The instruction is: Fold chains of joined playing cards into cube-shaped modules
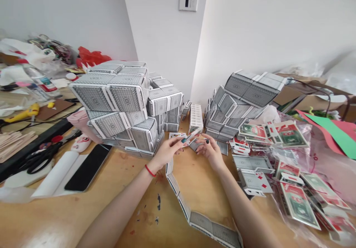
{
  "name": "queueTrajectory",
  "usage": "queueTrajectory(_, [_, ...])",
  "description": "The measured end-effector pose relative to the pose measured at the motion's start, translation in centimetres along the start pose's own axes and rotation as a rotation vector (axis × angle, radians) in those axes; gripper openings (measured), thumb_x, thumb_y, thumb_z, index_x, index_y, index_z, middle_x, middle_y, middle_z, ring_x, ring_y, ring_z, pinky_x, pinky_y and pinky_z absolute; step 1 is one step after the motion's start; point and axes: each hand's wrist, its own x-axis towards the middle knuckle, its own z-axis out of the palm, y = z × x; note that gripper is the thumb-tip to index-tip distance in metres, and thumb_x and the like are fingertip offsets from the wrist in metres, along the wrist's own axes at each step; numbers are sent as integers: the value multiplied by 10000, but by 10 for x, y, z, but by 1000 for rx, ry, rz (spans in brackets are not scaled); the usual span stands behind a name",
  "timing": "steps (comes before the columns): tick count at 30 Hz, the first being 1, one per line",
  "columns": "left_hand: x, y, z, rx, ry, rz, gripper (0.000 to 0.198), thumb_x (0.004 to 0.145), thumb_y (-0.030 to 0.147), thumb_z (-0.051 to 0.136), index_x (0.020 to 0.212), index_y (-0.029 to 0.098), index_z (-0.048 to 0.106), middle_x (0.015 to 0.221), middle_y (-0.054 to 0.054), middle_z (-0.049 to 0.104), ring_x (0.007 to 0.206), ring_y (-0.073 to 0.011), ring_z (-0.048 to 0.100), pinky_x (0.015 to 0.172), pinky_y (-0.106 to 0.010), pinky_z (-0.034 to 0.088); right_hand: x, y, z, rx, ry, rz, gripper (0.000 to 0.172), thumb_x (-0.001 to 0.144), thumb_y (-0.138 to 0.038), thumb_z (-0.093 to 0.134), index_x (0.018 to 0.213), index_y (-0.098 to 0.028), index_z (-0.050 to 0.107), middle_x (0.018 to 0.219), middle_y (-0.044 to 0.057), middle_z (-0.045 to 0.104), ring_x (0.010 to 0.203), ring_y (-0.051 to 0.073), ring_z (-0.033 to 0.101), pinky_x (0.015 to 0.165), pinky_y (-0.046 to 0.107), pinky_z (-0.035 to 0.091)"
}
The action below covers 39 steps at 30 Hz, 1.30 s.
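Note:
Both my hands meet over the middle of the wooden table. My left hand, with a red band on the wrist, pinches the flap of a small grey patterned card box. My right hand is closed on the same box from the right. A long chain of flat grey boxes runs from under my hands toward the near edge. A white upright strip of boxes stands just behind my hands.
Tall piles of folded grey boxes stand at left and right. Flat box blanks in plastic lie at right. A black phone, white paper, scissors and clutter lie at left. Coloured paper sheets lie far right.

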Motion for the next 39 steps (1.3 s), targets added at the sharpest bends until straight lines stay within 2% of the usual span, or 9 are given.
queueTrajectory(3, [0,6,-4,-50,133,86,439,787,439,552,1120,155,584,1058,-101,656,777,-150,585,626,-241,444,-2,-14,2,-75,-91,101,436,817,-572,470,1031,-196,522,870,72,642,621,148,593,539,270,475])
queueTrajectory(6, [2,8,-7,-41,224,150,439,765,441,583,1096,152,601,1046,-104,663,760,-149,581,610,-241,453,-9,-30,12,-233,-441,277,511,827,-617,409,947,-149,576,867,108,658,648,158,602,517,255,448])
queueTrajectory(10, [4,7,-7,-62,316,185,413,783,438,566,1076,150,605,1041,-103,669,774,-151,586,612,-236,462,-25,-46,32,-543,-792,289,731,758,-610,531,1302,-139,402,1092,136,613,910,203,589,759,326,477])
queueTrajectory(13, [4,8,-6,-82,345,239,415,801,450,542,1090,156,589,1066,-105,660,792,-153,595,622,-236,469,-37,-56,42,-841,-912,250,1029,566,-507,753,1400,-161,258,1148,119,581,1012,248,545,873,361,433])
queueTrajectory(15, [2,10,-4,-72,344,281,417,816,452,525,1108,158,580,1086,-107,652,812,-156,600,640,-242,476,-44,-64,47,-1029,-930,276,955,549,-466,763,1351,-161,343,1107,114,590,986,272,552,841,377,440])
queueTrajectory(22, [-17,29,-1,254,227,473,361,819,373,560,1121,178,589,1106,-89,637,972,-197,596,808,-303,477,-50,-71,59,-1400,-820,266,500,601,-287,657,1054,-112,540,1058,164,576,926,313,563,746,405,454])
queueTrajectory(29, [-23,31,-2,758,69,719,337,754,314,650,1074,217,610,1146,-69,613,1107,-221,512,974,-403,397,-28,-62,30,-1082,-405,-212,518,709,-114,505,1224,-161,474,1234,149,537,1200,286,436,1019,487,293])
queueTrajectory(34, [-19,23,-4,820,115,658,499,739,319,663,1200,201,511,1176,-82,594,1102,-233,507,955,-414,419,-13,-71,5,-383,-166,116,305,817,-336,471,1068,-194,570,1022,85,656,882,240,633,733,389,535])
queueTrajectory(39, [-18,21,-4,862,102,669,529,734,363,664,1207,188,505,1177,-88,595,1116,-243,499,956,-420,426,-13,-75,7,-127,-82,324,339,784,-487,538,903,-171,557,685,32,628,493,151,594,382,247,473])
